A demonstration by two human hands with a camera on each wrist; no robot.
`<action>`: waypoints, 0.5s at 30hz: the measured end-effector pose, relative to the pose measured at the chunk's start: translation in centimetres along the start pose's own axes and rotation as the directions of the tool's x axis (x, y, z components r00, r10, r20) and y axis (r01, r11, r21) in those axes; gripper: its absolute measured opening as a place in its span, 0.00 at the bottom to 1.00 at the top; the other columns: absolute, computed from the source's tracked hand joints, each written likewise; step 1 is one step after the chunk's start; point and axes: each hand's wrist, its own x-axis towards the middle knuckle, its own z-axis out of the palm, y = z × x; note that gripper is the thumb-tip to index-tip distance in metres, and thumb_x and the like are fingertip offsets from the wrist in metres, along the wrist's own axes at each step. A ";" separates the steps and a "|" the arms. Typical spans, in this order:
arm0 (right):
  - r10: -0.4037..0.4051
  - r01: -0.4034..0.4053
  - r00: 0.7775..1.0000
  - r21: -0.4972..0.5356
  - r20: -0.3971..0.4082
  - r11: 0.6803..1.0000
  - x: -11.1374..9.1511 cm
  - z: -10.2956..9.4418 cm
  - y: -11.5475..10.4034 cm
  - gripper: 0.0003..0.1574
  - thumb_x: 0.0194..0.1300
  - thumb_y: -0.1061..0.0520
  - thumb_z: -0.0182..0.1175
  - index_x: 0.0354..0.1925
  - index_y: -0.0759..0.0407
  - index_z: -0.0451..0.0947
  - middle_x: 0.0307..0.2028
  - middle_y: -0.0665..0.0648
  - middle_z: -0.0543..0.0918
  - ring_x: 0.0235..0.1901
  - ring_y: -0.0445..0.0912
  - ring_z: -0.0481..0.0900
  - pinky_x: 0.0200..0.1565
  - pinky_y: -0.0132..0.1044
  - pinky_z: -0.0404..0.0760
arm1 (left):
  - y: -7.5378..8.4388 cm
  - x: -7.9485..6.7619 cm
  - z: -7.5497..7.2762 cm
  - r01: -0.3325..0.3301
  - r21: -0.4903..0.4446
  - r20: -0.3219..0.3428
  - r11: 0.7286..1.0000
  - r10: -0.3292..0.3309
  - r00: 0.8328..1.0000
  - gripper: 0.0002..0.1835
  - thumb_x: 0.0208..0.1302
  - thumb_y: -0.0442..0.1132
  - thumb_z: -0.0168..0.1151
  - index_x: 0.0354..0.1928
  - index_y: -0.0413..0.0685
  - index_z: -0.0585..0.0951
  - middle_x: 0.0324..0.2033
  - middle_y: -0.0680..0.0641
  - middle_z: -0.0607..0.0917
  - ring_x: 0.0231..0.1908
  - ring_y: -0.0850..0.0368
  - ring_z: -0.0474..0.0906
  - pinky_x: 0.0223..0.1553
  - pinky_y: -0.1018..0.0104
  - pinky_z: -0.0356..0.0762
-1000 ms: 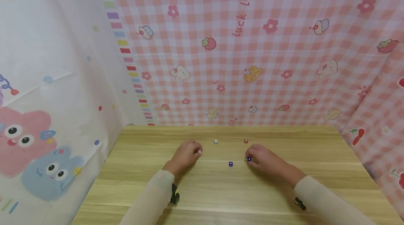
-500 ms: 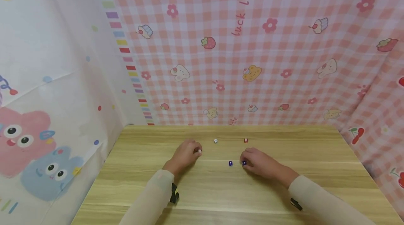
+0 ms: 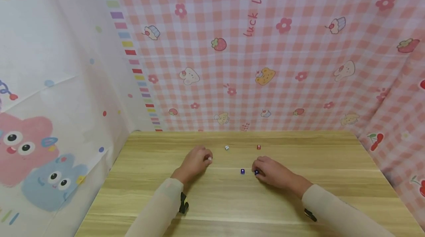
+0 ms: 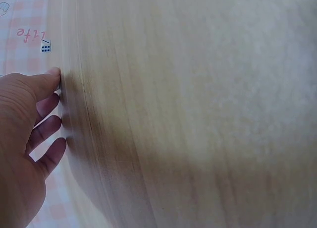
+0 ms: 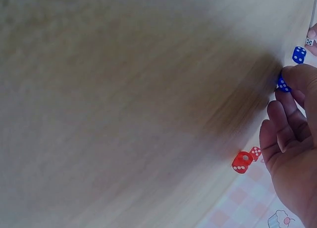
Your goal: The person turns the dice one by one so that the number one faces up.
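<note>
My left hand (image 3: pixel 196 161) pinches a white die (image 3: pixel 210 158) between thumb and fingers, low over the wooden table; in the left wrist view the fingers mostly hide it. My right hand (image 3: pixel 272 170) pinches a blue die (image 5: pixel 283 83) by thumb and fingertips. Just left of that hand, a second blue die (image 3: pixel 242 171) sits on the table, a small gap from the held one. Farther back stands another white die (image 3: pixel 227 148), between the hands. Behind the right hand is red (image 3: pixel 258 147); the right wrist view shows two red dice (image 5: pixel 241 162) close together there.
The light wooden table (image 3: pixel 216 207) ends at a pink checked cloth (image 3: pixel 245 56) hanging along its back edge. A white cloth with cartoon figures (image 3: pixel 26 137) hangs at the left, and more checked cloth covers the right side.
My right hand has carried its blue die left and slightly nearer to me, closer to the other blue die. The left hand has stayed in place with its white die.
</note>
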 end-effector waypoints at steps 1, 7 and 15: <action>0.001 -0.001 1.000 -0.002 -0.002 1.000 0.0 0.0 0.0 0.09 0.66 0.58 0.71 0.43 0.53 0.80 0.40 0.46 0.79 0.41 0.39 0.75 0.45 0.38 0.82 | 0.0 0.0 0.0 0.001 0.000 0.001 1.000 -0.001 1.000 0.03 0.66 0.40 0.72 0.39 0.51 0.87 0.34 0.54 0.80 0.38 0.58 0.73 0.43 0.59 0.76; -0.007 0.007 1.000 0.002 -0.021 1.000 -0.2 -0.1 -0.1 0.10 0.65 0.60 0.71 0.43 0.54 0.80 0.39 0.47 0.79 0.41 0.40 0.75 0.44 0.40 0.81 | 0.0 0.0 0.0 -0.001 0.000 0.000 1.000 0.001 1.000 0.04 0.66 0.40 0.72 0.39 0.50 0.87 0.34 0.53 0.81 0.38 0.58 0.73 0.43 0.59 0.76; 0.028 -0.029 1.000 0.012 0.011 1.000 -0.4 -0.1 -0.3 0.11 0.66 0.58 0.70 0.45 0.53 0.80 0.41 0.47 0.79 0.42 0.40 0.75 0.46 0.40 0.82 | 0.1 0.0 0.0 -0.016 -0.006 -0.019 1.000 0.016 1.000 0.03 0.65 0.39 0.72 0.37 0.50 0.87 0.34 0.53 0.82 0.38 0.57 0.74 0.45 0.57 0.77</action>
